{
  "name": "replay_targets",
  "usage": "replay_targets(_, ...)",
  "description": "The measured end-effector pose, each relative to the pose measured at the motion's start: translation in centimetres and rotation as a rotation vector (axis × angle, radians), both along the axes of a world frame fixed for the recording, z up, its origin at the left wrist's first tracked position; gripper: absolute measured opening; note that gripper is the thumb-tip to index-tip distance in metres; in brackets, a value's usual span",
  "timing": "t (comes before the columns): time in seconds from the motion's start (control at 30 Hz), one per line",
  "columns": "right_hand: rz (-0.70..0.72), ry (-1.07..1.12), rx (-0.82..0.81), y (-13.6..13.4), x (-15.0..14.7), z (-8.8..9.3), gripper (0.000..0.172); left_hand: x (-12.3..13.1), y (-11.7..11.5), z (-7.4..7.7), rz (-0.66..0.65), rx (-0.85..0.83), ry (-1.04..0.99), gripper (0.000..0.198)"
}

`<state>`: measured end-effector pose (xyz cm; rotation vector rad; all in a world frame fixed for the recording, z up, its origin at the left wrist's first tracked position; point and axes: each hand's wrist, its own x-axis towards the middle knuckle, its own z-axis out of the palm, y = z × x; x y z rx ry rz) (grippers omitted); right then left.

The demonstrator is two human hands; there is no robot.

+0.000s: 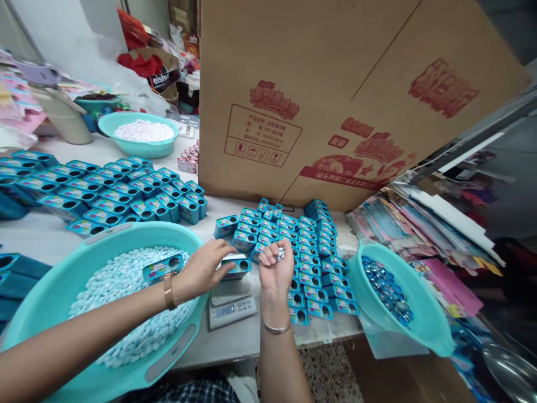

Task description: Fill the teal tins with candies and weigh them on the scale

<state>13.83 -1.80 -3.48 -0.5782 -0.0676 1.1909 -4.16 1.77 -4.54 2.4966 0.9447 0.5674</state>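
Observation:
My left hand (200,267) reaches over the large turquoise basin (29,313), its thumb and fingers closed around a small blue printed box (239,271) with a round hole in its top. This box is at the digital scale (232,311), whose display is lit. My right hand (276,266) is curled palm-up just right of the scale, closed on several pale candies (280,254). Pale blue candies (126,305) fill much of the basin, and another blue box (163,268) lies on them, partly behind my left wrist.
Rows of blue boxes (310,268) stand right of the scale, more (109,196) at the back left. A big carton (310,67) walls off the back. A turquoise basin (428,330) of shiny blue pieces overhangs the right edge; a bowl (140,150) of pale candies sits behind.

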Motion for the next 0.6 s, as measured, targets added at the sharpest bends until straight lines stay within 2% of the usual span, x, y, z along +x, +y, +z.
replay_targets(0.2,-0.037,0.02,-0.011,-0.6,0.7,0.1,0.021,-0.2,1.2,1.4,-0.067,0.14,0.146,0.017)
replay_targets(0.33,-0.028,0.038,-0.015,-0.8,0.9,-0.2,0.021,0.6,1.0,1.3,-0.109,0.203,0.254,0.015)
replay_targets(0.6,-0.023,0.065,-0.025,-1.2,1.1,-1.1,0.02,1.2,0.4,1.2,-0.097,0.237,0.324,0.025)
